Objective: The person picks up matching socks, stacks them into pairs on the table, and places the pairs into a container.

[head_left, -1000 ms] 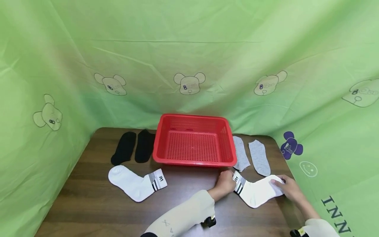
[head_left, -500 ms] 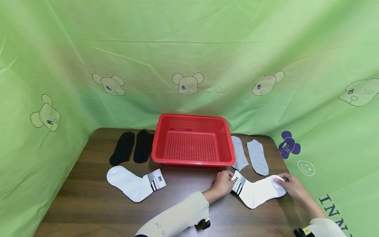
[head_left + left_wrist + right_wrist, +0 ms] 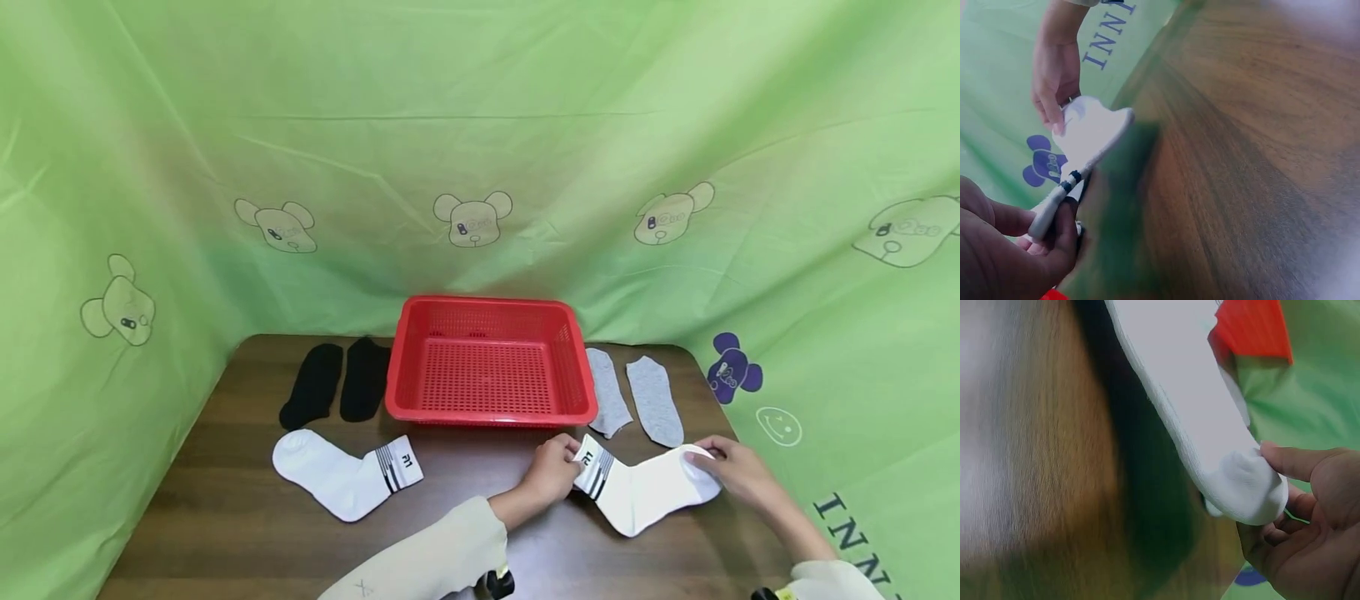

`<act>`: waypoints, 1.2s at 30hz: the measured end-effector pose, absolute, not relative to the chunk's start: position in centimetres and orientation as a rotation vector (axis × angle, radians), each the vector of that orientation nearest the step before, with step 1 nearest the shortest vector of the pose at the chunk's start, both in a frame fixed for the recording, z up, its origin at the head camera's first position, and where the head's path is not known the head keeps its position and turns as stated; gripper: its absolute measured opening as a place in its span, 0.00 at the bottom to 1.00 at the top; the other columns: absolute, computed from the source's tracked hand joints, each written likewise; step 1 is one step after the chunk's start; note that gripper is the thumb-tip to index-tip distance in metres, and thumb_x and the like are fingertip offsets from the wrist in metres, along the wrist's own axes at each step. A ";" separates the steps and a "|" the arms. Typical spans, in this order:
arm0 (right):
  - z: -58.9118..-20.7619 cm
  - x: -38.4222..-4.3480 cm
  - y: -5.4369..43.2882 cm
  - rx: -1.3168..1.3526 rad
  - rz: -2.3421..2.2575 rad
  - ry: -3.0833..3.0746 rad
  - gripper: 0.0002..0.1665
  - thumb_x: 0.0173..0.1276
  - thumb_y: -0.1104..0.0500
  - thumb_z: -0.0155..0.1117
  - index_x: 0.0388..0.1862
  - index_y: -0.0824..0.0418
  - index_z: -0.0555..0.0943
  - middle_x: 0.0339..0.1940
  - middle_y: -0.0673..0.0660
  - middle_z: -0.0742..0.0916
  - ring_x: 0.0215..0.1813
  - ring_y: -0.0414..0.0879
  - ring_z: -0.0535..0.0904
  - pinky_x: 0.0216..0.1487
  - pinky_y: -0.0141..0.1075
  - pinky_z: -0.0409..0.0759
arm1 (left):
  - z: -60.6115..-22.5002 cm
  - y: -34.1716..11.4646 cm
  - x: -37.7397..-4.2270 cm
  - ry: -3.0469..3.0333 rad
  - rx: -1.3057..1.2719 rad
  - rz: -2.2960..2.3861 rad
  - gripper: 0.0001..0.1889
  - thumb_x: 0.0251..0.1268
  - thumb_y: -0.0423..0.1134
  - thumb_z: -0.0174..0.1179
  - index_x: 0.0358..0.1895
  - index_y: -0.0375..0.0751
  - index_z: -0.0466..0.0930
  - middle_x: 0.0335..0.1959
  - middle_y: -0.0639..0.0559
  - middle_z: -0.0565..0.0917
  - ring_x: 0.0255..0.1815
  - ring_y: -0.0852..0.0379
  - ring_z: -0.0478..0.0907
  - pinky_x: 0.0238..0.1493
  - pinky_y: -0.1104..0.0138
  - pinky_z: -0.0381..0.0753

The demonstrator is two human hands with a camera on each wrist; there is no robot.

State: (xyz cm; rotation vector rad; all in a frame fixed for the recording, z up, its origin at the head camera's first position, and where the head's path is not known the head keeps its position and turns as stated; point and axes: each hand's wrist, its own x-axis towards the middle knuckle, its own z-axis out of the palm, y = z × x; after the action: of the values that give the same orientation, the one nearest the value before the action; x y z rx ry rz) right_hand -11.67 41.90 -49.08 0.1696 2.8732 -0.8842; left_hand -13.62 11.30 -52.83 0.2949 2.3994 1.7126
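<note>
A white sock with dark stripes at its cuff stretches between both hands at the right of the table. My left hand pinches the cuff; in the left wrist view thumb and fingers close on its striped end. At the toe, my right hand pinches the rounded tip, thumb on top and fingers beneath, as the right wrist view shows. The sock is held close over the wood. A matching white sock lies flat at the left with its cuff toward the middle.
A red plastic basket stands at the back centre. Two black socks lie left of it and two grey socks right of it, one partly behind its edge. Green printed cloth hangs around the wooden table.
The white sock and both hands have shifted slightly left, the left hand more so. The right thumb has moved up over the toe. The view has tilted a little.
</note>
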 end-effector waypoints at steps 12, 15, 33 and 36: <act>-47.6 -11.9 39.0 0.053 -0.816 2.978 0.18 0.71 0.50 0.68 0.46 0.65 0.84 0.26 0.50 0.75 0.29 0.39 0.68 0.31 0.32 0.66 | -52.2 8.6 -14.0 2.084 0.157 1.957 0.09 0.61 0.18 0.56 0.44 0.25 0.78 0.28 0.44 0.80 0.25 0.54 0.84 0.24 0.64 0.87; -47.1 -12.1 38.3 0.070 -0.811 2.958 0.19 0.71 0.49 0.67 0.48 0.65 0.84 0.27 0.51 0.76 0.31 0.40 0.69 0.32 0.32 0.66 | -52.0 7.6 -14.2 2.048 0.161 1.970 0.10 0.63 0.18 0.57 0.47 0.24 0.77 0.29 0.40 0.82 0.27 0.49 0.86 0.26 0.60 0.88; -47.2 -12.5 33.3 0.155 -1.142 2.735 0.20 0.69 0.54 0.71 0.49 0.70 0.83 0.33 0.53 0.86 0.34 0.35 0.76 0.36 0.29 0.74 | -51.6 0.0 -13.2 1.944 0.183 2.013 0.12 0.69 0.20 0.54 0.53 0.18 0.73 0.38 0.30 0.85 0.33 0.49 0.85 0.33 0.57 0.89; -47.1 -12.5 32.5 0.115 -1.187 2.703 0.18 0.69 0.56 0.71 0.47 0.70 0.83 0.32 0.53 0.86 0.33 0.35 0.76 0.35 0.29 0.74 | -51.4 -1.3 -13.3 1.968 0.179 1.983 0.13 0.69 0.20 0.53 0.55 0.17 0.73 0.39 0.30 0.85 0.33 0.50 0.85 0.34 0.56 0.89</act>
State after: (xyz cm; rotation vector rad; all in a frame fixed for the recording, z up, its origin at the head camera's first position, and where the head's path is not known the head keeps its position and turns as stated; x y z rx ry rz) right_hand -12.50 32.46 -47.15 0.1147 2.7026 -1.1871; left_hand -13.32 -1.28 -51.42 0.1794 1.9676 1.9833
